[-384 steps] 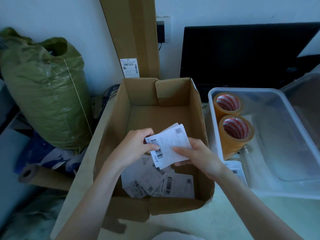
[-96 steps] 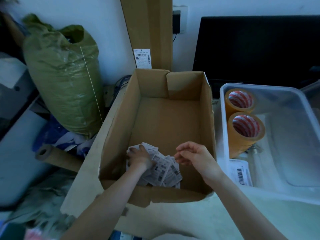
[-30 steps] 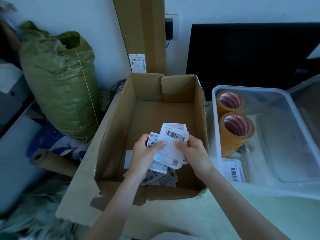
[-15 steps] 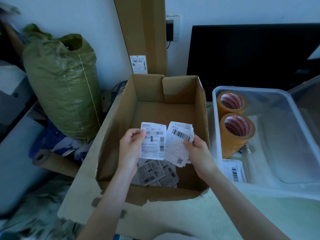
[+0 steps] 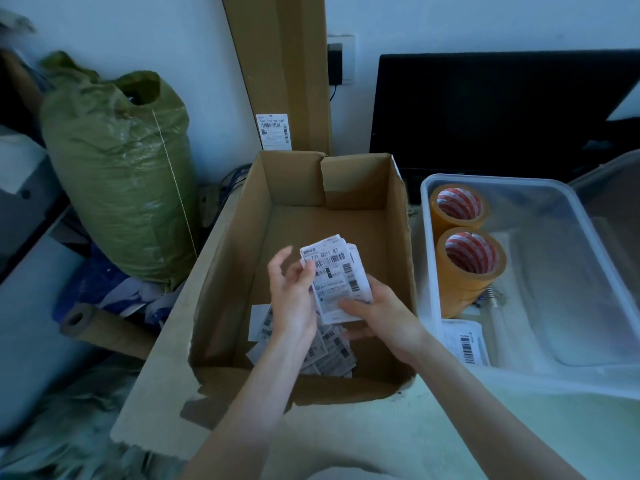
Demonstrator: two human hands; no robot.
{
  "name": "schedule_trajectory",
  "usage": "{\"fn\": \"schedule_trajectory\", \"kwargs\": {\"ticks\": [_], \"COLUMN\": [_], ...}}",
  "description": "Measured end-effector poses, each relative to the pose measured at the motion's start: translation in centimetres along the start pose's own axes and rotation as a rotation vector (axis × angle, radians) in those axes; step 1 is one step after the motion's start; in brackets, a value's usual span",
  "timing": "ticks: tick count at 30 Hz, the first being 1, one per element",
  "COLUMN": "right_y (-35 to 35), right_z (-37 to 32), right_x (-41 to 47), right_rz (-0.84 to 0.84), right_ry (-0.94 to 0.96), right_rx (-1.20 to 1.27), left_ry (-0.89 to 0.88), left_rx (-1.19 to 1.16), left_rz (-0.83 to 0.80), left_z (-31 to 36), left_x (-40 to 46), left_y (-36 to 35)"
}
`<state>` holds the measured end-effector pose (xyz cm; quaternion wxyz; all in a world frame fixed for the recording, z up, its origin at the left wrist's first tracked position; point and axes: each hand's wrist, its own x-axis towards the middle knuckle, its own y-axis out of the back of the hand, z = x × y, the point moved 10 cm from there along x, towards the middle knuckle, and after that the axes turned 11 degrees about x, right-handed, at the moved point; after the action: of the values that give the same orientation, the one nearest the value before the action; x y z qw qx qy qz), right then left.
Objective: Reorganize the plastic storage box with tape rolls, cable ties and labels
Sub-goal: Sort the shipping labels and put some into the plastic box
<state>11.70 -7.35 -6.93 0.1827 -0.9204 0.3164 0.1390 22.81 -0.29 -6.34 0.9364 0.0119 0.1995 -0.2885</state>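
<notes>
Over the open cardboard box [image 5: 228, 271] I hold a stack of white barcode labels [image 5: 337, 277]. My right hand [image 5: 375, 315] grips the stack's lower edge from the right. My left hand [image 5: 292, 296] touches its left edge with the thumb, the other fingers spread. More loose labels [image 5: 329, 351] lie on the box floor beneath my hands. To the right stands the clear plastic storage box [image 5: 568, 199] with two brown tape rolls [image 5: 467, 263] at its left wall, a label [image 5: 467, 341] at its near left corner and whitish cable ties [image 5: 497, 313] beside it.
A stuffed green sack [image 5: 121, 168] leans against the wall on the left, with a cardboard tube [image 5: 104, 327] below it. A tall flat carton [image 5: 284, 71] stands behind the cardboard box, and a black monitor [image 5: 502, 109] sits behind the storage box.
Half a second ago each hand held labels apart, side by side. Now they are brought together into one stack in my right hand, and my left hand's fingers have loosened.
</notes>
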Motion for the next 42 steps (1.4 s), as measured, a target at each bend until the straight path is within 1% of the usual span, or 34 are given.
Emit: {"fn": "schedule_trajectory", "kwargs": {"ticks": [2,3,5,7,9,11,13,17,20,25,30,33,35,38,42], "right_y": [0.4,0.9,2.1,2.6,2.9,3.4,4.2,6.3,8.5,11.1,12.0,12.5,13.3,14.6,16.8], "right_z": [-0.6,-1.3,-3.0,-4.8,-6.3,-7.7,-8.6,-9.8,-9.8,-7.9,-6.5,-5.5,-4.8,-5.2,-5.7], "right_x": [-0.3,-0.5,-1.2,-2.1,-2.9,-3.9,-4.7,-6.4,-7.6,-7.8,-7.6,-7.1,-6.9,-7.3,-7.4], "right_rz": [0.034,0.077,0.179,0.224,0.222,0.245,0.288,0.372,0.420,0.427,0.397,0.348,0.317,0.258,0.160], "right_ry": [0.049,0.097,0.213,0.298,0.353,0.404,0.427,0.426,0.399,0.316,0.268,0.208,0.156,0.159,0.106], "right_rx": [0.041,0.025,-0.126,-0.291,-0.409,-0.518,-0.599,-0.694,-0.674,-0.566,-0.596,-0.548,-0.493,-0.475,-0.432], "left_ry": [-0.006,-0.026,-0.112,-0.227,-0.329,-0.383,-0.375,-0.261,-0.160,-0.109,-0.145,-0.167,-0.220,-0.302,-0.360], "left_rx": [-0.013,0.035,0.218,0.366,0.360,0.354,0.354,0.373,0.320,0.231,0.247,0.308,0.356,0.425,0.490], "left_rz": [-0.045,-0.072,-0.107,-0.130,-0.202,-0.286,-0.303,-0.184,-0.152,-0.139,-0.173,-0.222,-0.250,-0.247,-0.265], "left_z": [0.3,0.5,1.5,3.2,4.9,5.7,5.4,3.4,1.4,-0.8,-1.5,-1.8,-1.4,-0.4,0.5], "left_x": [-0.1,0.0,-0.1,-0.4,-1.1,-2.1,-2.9,-3.7,-4.0,-4.7,-5.5,-5.8,-6.2,-6.8,-6.9], "left_y": [-0.2,-0.2,-0.1,-0.2,-1.0,-2.7,-4.5,-7.7,-9.8,-11.3,-11.8,-12.1,-12.6,-13.4,-15.2]}}
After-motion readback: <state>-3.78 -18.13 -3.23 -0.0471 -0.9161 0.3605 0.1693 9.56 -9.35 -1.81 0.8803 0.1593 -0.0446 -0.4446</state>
